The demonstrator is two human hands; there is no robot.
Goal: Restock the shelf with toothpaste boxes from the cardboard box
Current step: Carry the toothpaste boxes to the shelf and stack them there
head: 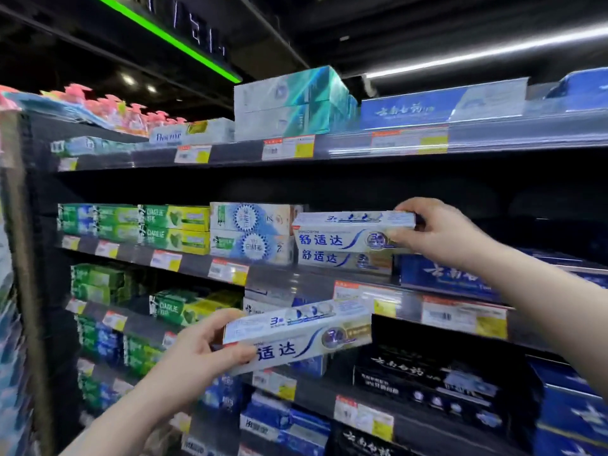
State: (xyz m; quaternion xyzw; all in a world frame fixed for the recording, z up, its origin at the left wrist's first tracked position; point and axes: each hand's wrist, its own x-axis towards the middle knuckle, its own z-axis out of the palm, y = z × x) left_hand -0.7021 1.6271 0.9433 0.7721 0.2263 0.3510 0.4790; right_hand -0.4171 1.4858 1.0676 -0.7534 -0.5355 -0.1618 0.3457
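My right hand [441, 233] grips the right end of a white-and-blue toothpaste box [345, 233], which lies on top of another box of the same kind [342, 261] on the middle shelf [296, 283]. My left hand [200, 353] holds a second matching toothpaste box [302, 334] by its left end, tilted, in front of the shelf below. The cardboard box is not in view.
Green and yellow toothpaste boxes [174, 228] and pale blue ones [250, 232] fill the middle shelf to the left. Dark blue boxes [441, 274] stand to the right. A dark gap lies above them. Price tags [227, 271] line every shelf edge. Black boxes [424, 380] sit lower right.
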